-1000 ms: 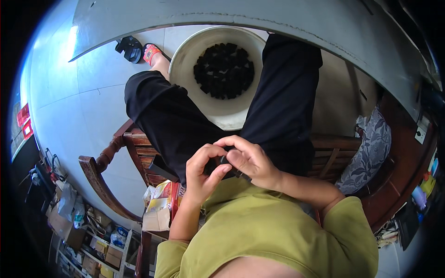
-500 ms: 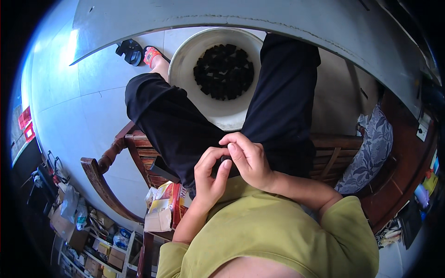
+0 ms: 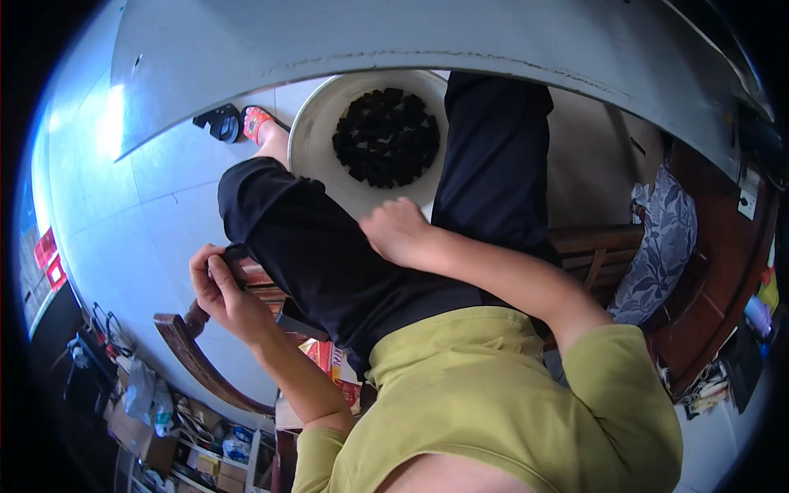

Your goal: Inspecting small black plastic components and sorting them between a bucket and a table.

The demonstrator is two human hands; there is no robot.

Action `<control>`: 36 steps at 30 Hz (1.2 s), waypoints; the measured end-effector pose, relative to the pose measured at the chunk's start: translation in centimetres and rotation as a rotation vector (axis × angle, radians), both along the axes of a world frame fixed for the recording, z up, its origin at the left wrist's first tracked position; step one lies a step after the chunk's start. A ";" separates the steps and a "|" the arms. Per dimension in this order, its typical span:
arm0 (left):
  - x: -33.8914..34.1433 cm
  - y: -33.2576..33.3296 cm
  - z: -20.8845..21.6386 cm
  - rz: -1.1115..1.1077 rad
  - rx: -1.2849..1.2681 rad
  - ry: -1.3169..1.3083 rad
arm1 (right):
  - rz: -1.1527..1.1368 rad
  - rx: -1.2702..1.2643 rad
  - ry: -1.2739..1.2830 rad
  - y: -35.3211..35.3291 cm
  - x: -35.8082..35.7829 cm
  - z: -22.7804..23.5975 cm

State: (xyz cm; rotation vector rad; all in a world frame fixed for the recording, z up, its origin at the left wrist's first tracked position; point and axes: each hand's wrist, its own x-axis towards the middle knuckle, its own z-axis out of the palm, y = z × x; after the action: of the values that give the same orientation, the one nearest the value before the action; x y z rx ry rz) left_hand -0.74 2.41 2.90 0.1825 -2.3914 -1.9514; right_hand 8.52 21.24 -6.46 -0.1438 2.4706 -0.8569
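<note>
Left hand (image 3: 220,283) pinches a dark piece (image 3: 236,251); right hand (image 3: 398,232) curls, contents unclear, beside a smooth round basin (image 3: 315,140).

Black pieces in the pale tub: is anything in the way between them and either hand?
Nothing visible blocks the right hand: only the pale tub shows between it and the black pieces. For the left hand, the left trouser leg lies across the line to them.

Pale tiled floor (image 3: 148,238), dark wooden chair (image 3: 204,371), cluttered shelves (image 3: 197,450)
</note>
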 end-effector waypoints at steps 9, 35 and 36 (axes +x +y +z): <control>-1.4 3.1 -4.6 -0.141 -0.688 0.341 | -0.494 -0.084 -0.786 -1.3 -6.8 -13.5; -2.1 3.3 -4.6 -0.160 -0.838 0.356 | -1.039 -0.181 -0.483 -2.0 1.5 -20.6; -1.9 4.2 -5.1 -0.193 -0.808 0.351 | -1.064 -0.150 -0.448 0.4 -3.0 -22.1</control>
State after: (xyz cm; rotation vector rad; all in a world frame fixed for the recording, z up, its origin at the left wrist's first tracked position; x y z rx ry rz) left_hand -2.64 6.60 -2.16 -0.3968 -2.7607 -0.8147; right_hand 5.56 21.66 -28.56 1.2609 1.9389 -1.2817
